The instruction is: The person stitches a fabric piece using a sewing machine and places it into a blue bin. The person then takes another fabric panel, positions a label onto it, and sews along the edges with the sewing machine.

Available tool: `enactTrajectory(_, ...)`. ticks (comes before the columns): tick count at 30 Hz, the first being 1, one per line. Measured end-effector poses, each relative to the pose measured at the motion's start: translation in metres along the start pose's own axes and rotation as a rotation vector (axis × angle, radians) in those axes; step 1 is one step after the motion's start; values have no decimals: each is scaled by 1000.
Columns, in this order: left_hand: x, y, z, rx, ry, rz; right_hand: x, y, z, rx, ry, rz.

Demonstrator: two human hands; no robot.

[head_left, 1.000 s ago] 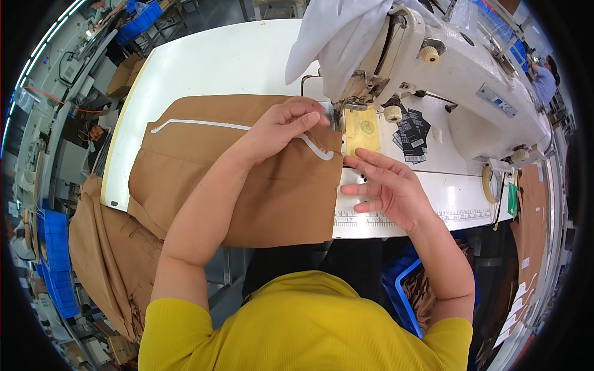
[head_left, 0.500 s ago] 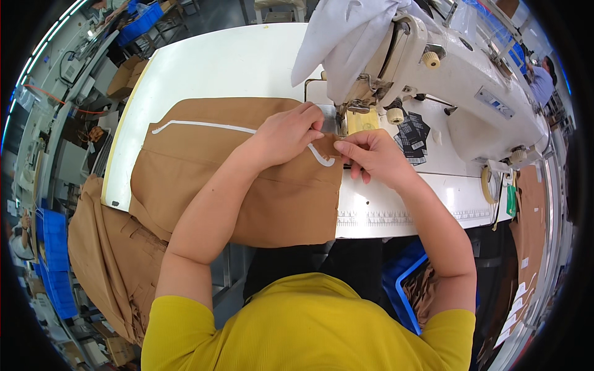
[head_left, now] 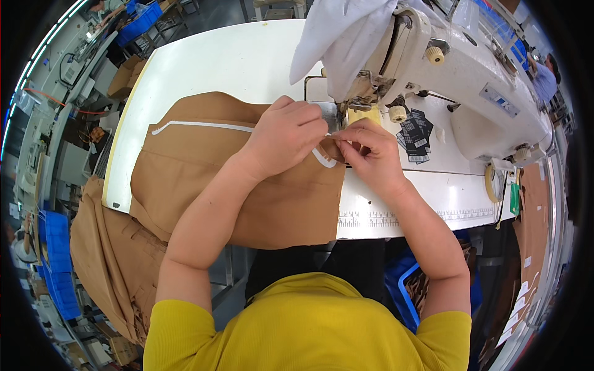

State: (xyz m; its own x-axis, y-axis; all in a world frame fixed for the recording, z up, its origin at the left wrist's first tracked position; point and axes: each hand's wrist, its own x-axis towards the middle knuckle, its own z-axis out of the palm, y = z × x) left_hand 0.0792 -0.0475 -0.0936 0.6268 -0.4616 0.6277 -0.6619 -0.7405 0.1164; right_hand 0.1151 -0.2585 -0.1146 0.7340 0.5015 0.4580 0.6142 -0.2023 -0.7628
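White table (head_left: 216,59) beneath our left hand (head_left: 288,134) and right hand (head_left: 376,156), sewing machine (head_left: 479,77) beyond our right, brown cloth (head_left: 281,213) spread under our left, left hand closed near its edge, exact grip hidden, right hand pinching that edge, black tags (head_left: 414,135) past our right, white strip (head_left: 210,124) running under our left.

Brown fabric (head_left: 278,207) lies spread, its far-right corner seemingly pinched.

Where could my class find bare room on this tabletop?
Bare: the white tabletop beyond the brown fabric, left of the pale cloth; also the strip between black tags and ruler markings, right of the right forearm. Crowded: beside the sewing machine, where left hand and right hand meet at the fabric.
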Motion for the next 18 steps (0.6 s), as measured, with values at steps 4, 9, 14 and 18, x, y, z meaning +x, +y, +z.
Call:
enactTrajectory(4, 0, 7, 4, 77, 52, 84, 0, 1, -6, 113, -2, 21)
enactTrajectory(9, 2, 9, 3, 114, 98, 122, 3, -7, -18, 469, -99, 320)
enactTrajectory(14, 2, 9, 6, 108, 129, 132, 2, -9, -17, 401, -141, 383)
enactTrajectory(18, 2, 10, 6, 125, 140, 143, 3, -12, -16, 380, -154, 513)
